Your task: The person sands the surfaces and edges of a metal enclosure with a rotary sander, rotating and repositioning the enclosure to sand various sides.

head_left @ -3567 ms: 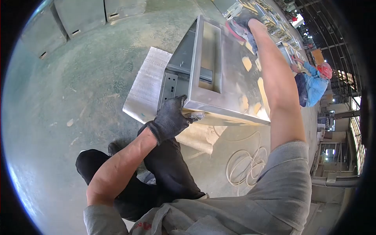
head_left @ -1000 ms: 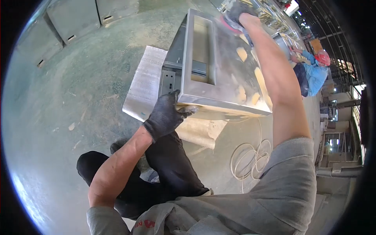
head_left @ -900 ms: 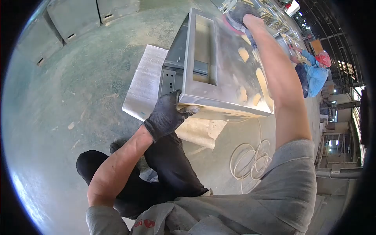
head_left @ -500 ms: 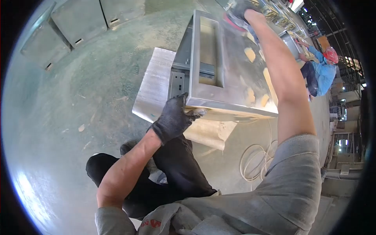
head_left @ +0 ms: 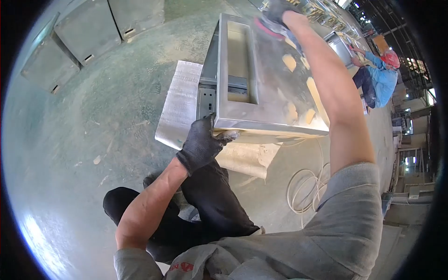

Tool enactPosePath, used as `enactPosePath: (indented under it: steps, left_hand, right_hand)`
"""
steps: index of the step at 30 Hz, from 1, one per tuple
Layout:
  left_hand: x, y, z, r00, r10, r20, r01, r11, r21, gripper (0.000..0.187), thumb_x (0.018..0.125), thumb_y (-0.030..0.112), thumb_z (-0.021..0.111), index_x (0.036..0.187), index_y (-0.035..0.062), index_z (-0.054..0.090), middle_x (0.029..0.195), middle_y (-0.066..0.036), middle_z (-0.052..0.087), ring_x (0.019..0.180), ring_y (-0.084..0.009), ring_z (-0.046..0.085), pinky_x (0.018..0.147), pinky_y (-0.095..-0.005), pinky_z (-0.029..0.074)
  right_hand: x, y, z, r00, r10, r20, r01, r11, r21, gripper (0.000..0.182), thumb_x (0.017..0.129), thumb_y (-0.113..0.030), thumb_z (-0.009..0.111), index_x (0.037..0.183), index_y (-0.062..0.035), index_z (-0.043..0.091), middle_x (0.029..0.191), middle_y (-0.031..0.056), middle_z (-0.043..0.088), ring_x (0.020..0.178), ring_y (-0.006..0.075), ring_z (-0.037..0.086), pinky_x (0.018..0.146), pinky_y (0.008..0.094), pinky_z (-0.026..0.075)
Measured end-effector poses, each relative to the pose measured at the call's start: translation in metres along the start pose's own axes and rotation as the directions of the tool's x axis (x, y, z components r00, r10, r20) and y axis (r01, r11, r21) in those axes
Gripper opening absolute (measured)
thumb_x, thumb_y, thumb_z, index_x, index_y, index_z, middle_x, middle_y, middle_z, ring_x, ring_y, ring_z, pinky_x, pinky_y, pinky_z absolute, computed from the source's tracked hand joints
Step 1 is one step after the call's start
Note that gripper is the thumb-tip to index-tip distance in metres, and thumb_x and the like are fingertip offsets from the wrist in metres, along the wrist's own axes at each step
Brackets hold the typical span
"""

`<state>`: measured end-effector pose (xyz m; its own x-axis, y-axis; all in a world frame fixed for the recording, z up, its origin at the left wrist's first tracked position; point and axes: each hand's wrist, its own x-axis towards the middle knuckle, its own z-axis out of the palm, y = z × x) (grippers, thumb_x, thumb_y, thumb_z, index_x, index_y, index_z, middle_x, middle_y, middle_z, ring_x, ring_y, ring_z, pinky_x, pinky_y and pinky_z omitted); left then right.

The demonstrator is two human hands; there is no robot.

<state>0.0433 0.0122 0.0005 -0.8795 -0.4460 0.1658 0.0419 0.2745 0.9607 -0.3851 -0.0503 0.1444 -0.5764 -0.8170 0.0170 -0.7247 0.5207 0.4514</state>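
Observation:
A grey metal cabinet (head_left: 270, 88) with a rectangular opening in its upper face stands in front of me. Patches of yellow filler (head_left: 289, 62) mark that face. My left hand (head_left: 201, 141), in a dark glove, is closed around the cabinet's near left corner, thumb along the near edge. At the far end, my gloved right hand (head_left: 280, 11) grips a sander (head_left: 270, 29) with a red pad lying against the metal. The fingers of this hand are partly blurred near the top of the view.
Under the cabinet lies a pale sheet (head_left: 175, 105). A coiled hose (head_left: 298, 191) rests on the floor to the right. Grey metal panels (head_left: 88, 32) stand at upper left. A co-worker (head_left: 380, 77) in blue with a red head covering crouches at right by another metal piece.
The view has shifted slightly, so the cabinet and both hands appear a little further left. My left hand keeps its hold, and the sander stays at the far end.

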Motion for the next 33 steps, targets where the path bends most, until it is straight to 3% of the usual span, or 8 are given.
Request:
enactPosePath:
  steps: [4, 7, 10, 11, 14, 16, 20, 33]
  left_hand:
    - [-0.002, -0.002, 0.001, 1.0, -0.005, 0.008, 0.005, 0.999, 0.043, 0.051, 0.083, 0.02, 0.088, 0.122, -0.0027, 0.063, 0.104, -0.021, 0.074, 0.097, -0.0332, 0.073, 0.088, -0.0428, 0.057]
    - [-0.002, 0.0, -0.002, 1.0, -0.024, 0.002, 0.024, 1.0, 0.013, 0.05, 0.083, 0.02, 0.087, 0.121, -0.0028, 0.063, 0.104, -0.021, 0.074, 0.099, -0.0348, 0.073, 0.088, -0.0438, 0.057]
    - [-0.001, 0.0, -0.002, 0.999, -0.036, 0.022, 0.035, 0.998, 0.042, 0.05, 0.082, 0.021, 0.088, 0.119, -0.0031, 0.064, 0.105, -0.022, 0.074, 0.101, -0.0363, 0.073, 0.088, -0.0438, 0.057]
    - [0.0, -0.001, -0.002, 0.999, -0.034, 0.032, 0.032, 0.998, 0.055, 0.051, 0.082, 0.022, 0.088, 0.119, -0.0031, 0.064, 0.105, -0.022, 0.074, 0.101, -0.0369, 0.073, 0.088, -0.0435, 0.058]
    - [0.001, -0.002, 0.0, 0.999, -0.021, 0.038, 0.019, 0.998, 0.059, 0.051, 0.082, 0.022, 0.088, 0.119, -0.0033, 0.064, 0.105, -0.022, 0.074, 0.1, -0.0375, 0.073, 0.088, -0.0431, 0.058]
    - [0.0, -0.001, -0.001, 0.999, -0.017, 0.029, 0.016, 0.998, 0.053, 0.051, 0.082, 0.021, 0.088, 0.12, -0.0034, 0.064, 0.104, -0.022, 0.074, 0.099, -0.0374, 0.073, 0.088, -0.043, 0.058]
    - [0.0, -0.004, 0.0, 0.998, -0.043, 0.044, 0.041, 0.998, 0.041, 0.051, 0.082, 0.02, 0.088, 0.12, -0.0036, 0.064, 0.103, -0.023, 0.074, 0.097, -0.0355, 0.074, 0.088, -0.0434, 0.058]
    - [-0.001, -0.008, 0.001, 0.999, 0.034, 0.03, -0.035, 0.999, 0.033, 0.046, 0.085, 0.018, 0.085, 0.12, -0.0031, 0.065, 0.106, -0.022, 0.074, 0.098, -0.0351, 0.073, 0.087, -0.0434, 0.057]
  right_hand:
    - [0.007, 0.0, 0.003, 0.998, -0.025, -0.051, 0.032, 0.989, 0.147, 0.046, 0.095, -0.046, 0.053, 0.116, -0.0121, 0.077, 0.125, 0.0147, 0.072, 0.116, 0.0322, 0.069, 0.099, 0.042, 0.055]
    - [0.037, 0.032, 0.041, 0.99, -0.139, -0.014, 0.135, 0.979, -0.155, 0.046, 0.094, -0.043, 0.054, 0.116, -0.0102, 0.077, 0.122, 0.0142, 0.074, 0.114, 0.0315, 0.07, 0.098, 0.0423, 0.055]
    - [-0.015, 0.035, 0.024, 0.997, 0.018, -0.08, -0.017, 1.0, 0.011, 0.045, 0.092, -0.041, 0.057, 0.115, -0.0082, 0.076, 0.12, 0.0167, 0.074, 0.113, 0.0325, 0.071, 0.097, 0.0427, 0.056]
    - [-0.042, 0.031, 0.015, 0.968, 0.252, -0.022, -0.216, 0.87, 0.442, 0.049, 0.093, -0.043, 0.058, 0.125, -0.0074, 0.071, 0.131, 0.0159, 0.069, 0.122, 0.0319, 0.065, 0.102, 0.0415, 0.052]
    - [0.009, 0.086, 0.088, 0.903, 0.42, -0.096, -0.238, 0.672, 0.701, 0.05, 0.094, -0.04, 0.06, 0.131, -0.0074, 0.067, 0.137, 0.0156, 0.066, 0.127, 0.0324, 0.062, 0.106, 0.0406, 0.049]
    - [0.002, 0.096, 0.08, 0.953, 0.261, -0.154, -0.182, 0.9, 0.396, 0.05, 0.093, -0.039, 0.061, 0.129, -0.0058, 0.068, 0.136, 0.0183, 0.066, 0.128, 0.0338, 0.062, 0.107, 0.0413, 0.049]
    - [-0.058, 0.06, 0.012, 0.974, 0.227, -0.015, -0.221, 0.961, 0.167, 0.051, 0.092, -0.041, 0.061, 0.128, -0.005, 0.068, 0.133, 0.0229, 0.066, 0.126, 0.0351, 0.063, 0.106, 0.0435, 0.05]
    - [-0.103, 0.032, 0.001, 0.969, 0.245, -0.034, -0.227, 0.935, 0.274, 0.056, 0.093, -0.046, 0.059, 0.134, -0.0095, 0.065, 0.138, 0.0201, 0.064, 0.128, 0.035, 0.061, 0.107, 0.0434, 0.049]
